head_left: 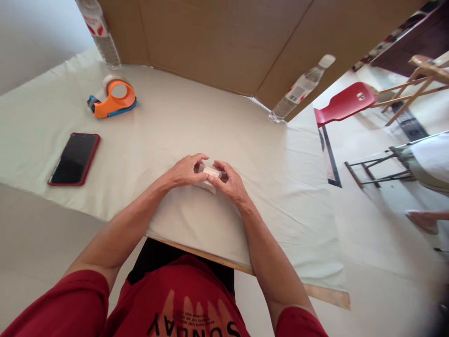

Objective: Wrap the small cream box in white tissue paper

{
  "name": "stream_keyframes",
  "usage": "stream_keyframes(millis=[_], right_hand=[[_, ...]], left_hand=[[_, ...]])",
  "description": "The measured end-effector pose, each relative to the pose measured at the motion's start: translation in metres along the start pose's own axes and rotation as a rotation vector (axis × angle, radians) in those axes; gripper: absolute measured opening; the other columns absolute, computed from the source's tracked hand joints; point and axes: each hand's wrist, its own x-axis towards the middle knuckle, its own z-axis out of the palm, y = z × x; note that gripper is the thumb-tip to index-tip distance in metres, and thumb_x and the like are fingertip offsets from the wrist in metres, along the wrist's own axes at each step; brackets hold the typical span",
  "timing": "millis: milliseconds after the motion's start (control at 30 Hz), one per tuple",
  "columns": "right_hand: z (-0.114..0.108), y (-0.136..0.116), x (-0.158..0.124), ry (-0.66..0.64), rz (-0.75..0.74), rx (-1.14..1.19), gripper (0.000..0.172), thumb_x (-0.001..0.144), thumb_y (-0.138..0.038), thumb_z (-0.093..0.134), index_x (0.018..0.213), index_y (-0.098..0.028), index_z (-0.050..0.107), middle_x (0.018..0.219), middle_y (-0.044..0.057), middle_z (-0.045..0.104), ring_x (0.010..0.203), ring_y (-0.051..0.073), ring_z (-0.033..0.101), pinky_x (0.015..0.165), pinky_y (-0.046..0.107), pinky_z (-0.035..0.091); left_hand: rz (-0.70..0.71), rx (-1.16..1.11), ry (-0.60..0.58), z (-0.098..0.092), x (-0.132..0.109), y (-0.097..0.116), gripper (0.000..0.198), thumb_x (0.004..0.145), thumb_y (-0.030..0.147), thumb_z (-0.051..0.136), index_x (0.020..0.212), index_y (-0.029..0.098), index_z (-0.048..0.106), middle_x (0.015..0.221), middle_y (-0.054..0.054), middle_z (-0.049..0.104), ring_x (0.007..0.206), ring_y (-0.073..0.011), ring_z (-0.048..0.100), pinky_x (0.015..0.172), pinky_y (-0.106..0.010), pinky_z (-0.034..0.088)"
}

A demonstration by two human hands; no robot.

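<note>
- Near the front edge of a pale, cloth-covered surface point(182, 117), between two bare hands: one small, cream-white, boxy block point(212, 172), with a thin whitish flap or sheet point(206, 186) just under it. Any guesses on weight?

- Light, going by size. Looks like card or folded paper, maybe hollow. Can't swear to the material, too small and half hidden by fingers.

- Soft or stiff, then?

- Probably stiff along the edges, easy to dent in the middle of a face. Not too slippery, judging by the matt look. Nothing like that clear plastic bottle with a white cap point(296, 92) over on the right.

- And hand positions?

- At the left end, the left hand point(186, 171), curled. At the right end, the right hand point(230, 184), bent much the same way. Thumb tips almost together at the near side. Clamped on the block or just cupped around it? Honestly impossible to say from up here.

- Best place to grab?

- Opposite edges, fingertips only. Go easy on the squeeze, and mind that whitish piece underneath: likely floppy and quick to crease.
</note>
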Motion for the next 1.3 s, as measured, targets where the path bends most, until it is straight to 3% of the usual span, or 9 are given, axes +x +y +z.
stream_keyframes(millis=[367,600,833,967,1100,1300], right_hand=[[-0.001,-0.002,-0.001,-0.040,0.022,0.039,0.065,0.075,-0.062,0.072,0.126,-0.023,0.064,0.127,0.012,0.069,0.110,0.028,0.066,0.091,0.043,0.055],[-0.003,-0.004,-0.001,-0.008,0.022,0.060,0.065,0.073,-0.062,0.074,0.123,-0.022,0.065,0.122,0.012,0.069,0.109,0.028,0.066,0.087,0.042,0.057],[-0.004,0.003,0.002,0.027,0.023,0.139,0.066,0.072,-0.063,0.075,0.121,-0.022,0.065,0.126,0.013,0.068,0.114,0.029,0.065,0.096,0.046,0.055],[-0.005,0.006,0.003,0.062,0.065,0.203,0.053,0.080,-0.059,0.068,0.118,-0.022,0.066,0.127,0.012,0.068,0.114,0.027,0.066,0.098,0.046,0.054],[-0.004,0.005,0.009,0.109,0.096,0.183,0.040,0.084,-0.051,0.063,0.110,-0.021,0.068,0.115,0.010,0.072,0.107,0.025,0.067,0.097,0.044,0.054],[-0.009,-0.001,0.023,0.049,0.084,0.072,0.031,0.087,-0.044,0.057,0.103,-0.021,0.071,0.101,0.006,0.075,0.097,0.024,0.067,0.091,0.042,0.053]], left_hand=[[0.040,-0.077,-0.074,-0.004,-0.004,0.004,0.067,0.076,0.044,0.065,0.137,0.019,0.054,0.106,-0.006,0.065,0.089,-0.0203,0.060,0.080,-0.034,0.052],[0.045,-0.144,-0.050,0.001,-0.003,0.002,0.062,0.075,0.039,0.066,0.132,0.017,0.057,0.102,-0.005,0.062,0.085,-0.0168,0.058,0.074,-0.029,0.050],[-0.004,-0.205,-0.046,0.005,0.000,-0.002,0.059,0.073,0.037,0.066,0.128,0.016,0.058,0.096,-0.004,0.061,0.078,-0.0151,0.058,0.066,-0.027,0.048],[-0.011,-0.132,-0.064,0.001,-0.002,0.002,0.060,0.074,0.040,0.067,0.129,0.016,0.058,0.094,-0.003,0.061,0.078,-0.0157,0.057,0.068,-0.028,0.048],[-0.005,-0.122,-0.079,0.000,-0.004,0.004,0.064,0.075,0.041,0.067,0.133,0.016,0.055,0.093,-0.002,0.059,0.077,-0.0153,0.056,0.068,-0.028,0.047],[0.009,-0.168,-0.089,0.003,-0.002,0.000,0.070,0.074,0.040,0.068,0.137,0.015,0.051,0.099,-0.004,0.060,0.079,-0.0153,0.057,0.070,-0.029,0.048]])
